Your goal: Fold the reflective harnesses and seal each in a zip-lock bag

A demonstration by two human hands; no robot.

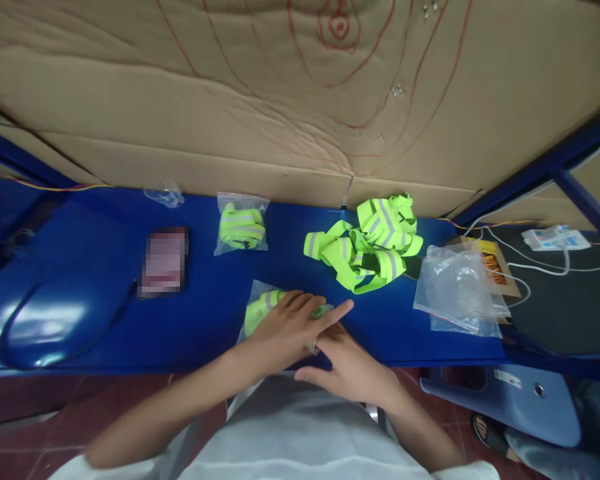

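Observation:
A clear plastic bag with a folded yellow-green reflective strap [261, 312] lies near the front edge of the blue table. My left hand [293, 327] rests over this bag with its fingers spread. Crossing just under it, my right hand [343, 360] is at the bag's right end, thumb apart; its fingertips are hidden beneath my left hand. A second bagged strap [241, 227] lies farther back. To the right of it is a loose heap of yellow-green straps with grey stripes [375, 243].
Clear bags [455, 290] are stacked at the right, partly over a cardboard box [497, 270] near white cables. A blurred dark-edged object [165, 262] and a crumpled bag [165, 194] lie left. Cardboard [280, 87] stands behind. A person's foot [490, 430] shows by a blue stool [525, 400].

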